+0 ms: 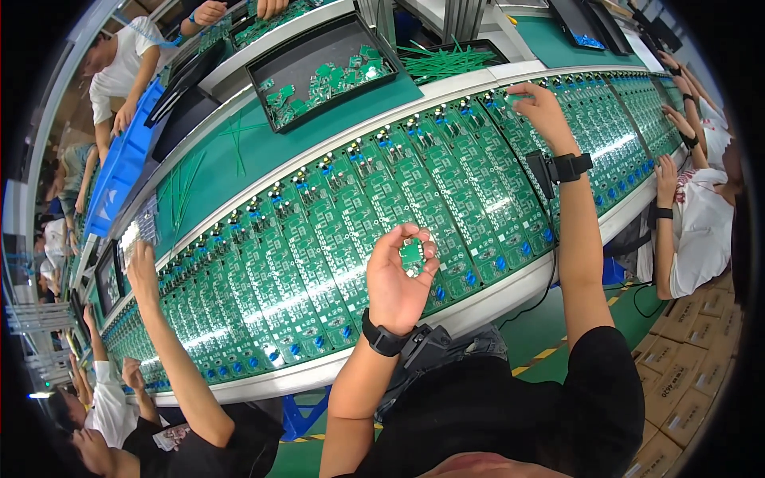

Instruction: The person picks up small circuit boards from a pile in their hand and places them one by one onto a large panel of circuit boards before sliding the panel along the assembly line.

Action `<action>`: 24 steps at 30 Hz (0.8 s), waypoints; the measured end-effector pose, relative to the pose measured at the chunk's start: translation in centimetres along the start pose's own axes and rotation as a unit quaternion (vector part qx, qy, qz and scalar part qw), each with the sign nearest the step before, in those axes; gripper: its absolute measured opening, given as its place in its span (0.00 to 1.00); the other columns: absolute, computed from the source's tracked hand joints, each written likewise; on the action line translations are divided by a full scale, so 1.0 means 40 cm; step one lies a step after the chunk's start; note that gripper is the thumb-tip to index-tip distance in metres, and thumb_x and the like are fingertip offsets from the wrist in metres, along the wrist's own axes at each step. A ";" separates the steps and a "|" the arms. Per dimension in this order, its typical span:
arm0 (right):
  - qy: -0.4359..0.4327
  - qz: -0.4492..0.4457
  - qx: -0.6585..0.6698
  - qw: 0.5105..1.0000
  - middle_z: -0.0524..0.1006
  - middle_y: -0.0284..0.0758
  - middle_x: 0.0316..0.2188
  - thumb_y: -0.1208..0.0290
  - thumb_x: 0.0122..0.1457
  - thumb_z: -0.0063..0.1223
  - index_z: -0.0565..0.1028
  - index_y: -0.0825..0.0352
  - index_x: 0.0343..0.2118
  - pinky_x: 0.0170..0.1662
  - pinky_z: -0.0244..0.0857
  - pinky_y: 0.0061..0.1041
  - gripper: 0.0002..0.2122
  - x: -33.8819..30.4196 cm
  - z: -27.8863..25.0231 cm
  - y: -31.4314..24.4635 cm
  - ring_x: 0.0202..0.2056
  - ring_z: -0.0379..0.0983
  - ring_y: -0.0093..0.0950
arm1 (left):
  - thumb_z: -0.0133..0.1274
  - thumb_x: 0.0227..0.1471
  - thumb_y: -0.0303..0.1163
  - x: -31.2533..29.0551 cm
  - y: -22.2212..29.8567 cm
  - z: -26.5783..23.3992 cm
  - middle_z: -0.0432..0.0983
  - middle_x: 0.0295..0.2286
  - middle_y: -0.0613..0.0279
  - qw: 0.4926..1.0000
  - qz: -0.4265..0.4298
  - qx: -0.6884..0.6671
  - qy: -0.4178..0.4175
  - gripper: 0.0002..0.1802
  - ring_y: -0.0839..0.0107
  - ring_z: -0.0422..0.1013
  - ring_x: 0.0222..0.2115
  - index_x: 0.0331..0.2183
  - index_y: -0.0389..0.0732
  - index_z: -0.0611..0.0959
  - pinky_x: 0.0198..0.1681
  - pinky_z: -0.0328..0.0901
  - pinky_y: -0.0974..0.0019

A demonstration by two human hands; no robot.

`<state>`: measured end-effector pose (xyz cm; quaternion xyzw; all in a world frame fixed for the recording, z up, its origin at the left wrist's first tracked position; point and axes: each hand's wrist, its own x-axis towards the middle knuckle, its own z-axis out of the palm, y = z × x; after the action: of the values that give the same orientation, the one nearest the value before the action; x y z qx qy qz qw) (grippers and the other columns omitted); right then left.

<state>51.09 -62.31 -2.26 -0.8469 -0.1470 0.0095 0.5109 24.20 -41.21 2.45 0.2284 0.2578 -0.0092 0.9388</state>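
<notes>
My left hand (398, 279) is turned palm up over the middle of the line, its fingers curled around a small green circuit board (411, 253). My right hand (540, 111) reaches to the far edge of the line, fingertips pinched close to the tall components there. What that pinch holds, if anything, I cannot make out. Beneath both hands lies a long row of large green circuit boards (382, 203), side by side, with blue round parts along the near edge. Black straps with small boxes sit on both my wrists.
Beyond the line stand a black tray (275, 127) of small boards and a tray of thin green strips (450, 60). A blue bin (119, 171) is at far left. Co-workers' arms reach in from left (179, 366) and right (665, 183). Cardboard boxes (677, 366) are stacked at lower right.
</notes>
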 end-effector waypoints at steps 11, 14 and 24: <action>0.038 -0.104 -0.157 0.981 0.75 0.38 0.28 0.84 0.42 0.45 0.75 0.65 0.33 0.34 0.66 0.25 0.14 -0.020 0.014 -0.011 0.28 0.72 0.30 | 0.44 0.50 0.36 0.001 0.002 0.004 0.63 0.27 0.62 1.000 0.009 -0.010 0.001 0.09 0.72 0.58 0.25 0.29 0.40 0.69 0.25 0.54 0.72; 0.024 -0.093 -0.166 0.981 0.75 0.38 0.28 0.85 0.41 0.46 0.75 0.66 0.32 0.34 0.66 0.25 0.13 -0.017 0.017 -0.003 0.29 0.72 0.30 | 0.44 0.50 0.36 0.004 -0.003 0.002 0.63 0.27 0.62 1.000 0.013 -0.001 0.003 0.10 0.72 0.58 0.25 0.29 0.40 0.70 0.25 0.54 0.72; 0.017 -0.108 -0.186 0.976 0.75 0.38 0.26 0.86 0.40 0.48 0.73 0.69 0.30 0.34 0.66 0.24 0.11 -0.013 0.031 0.005 0.28 0.72 0.29 | 0.45 0.49 0.38 0.006 -0.003 0.011 0.63 0.27 0.61 1.000 0.007 -0.015 0.011 0.11 0.72 0.58 0.25 0.29 0.39 0.69 0.25 0.54 0.72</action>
<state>50.43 -61.47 -3.10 -0.9063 -0.2284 -0.0879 0.3447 24.59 -41.49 2.62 0.2158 0.2665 0.0039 0.9394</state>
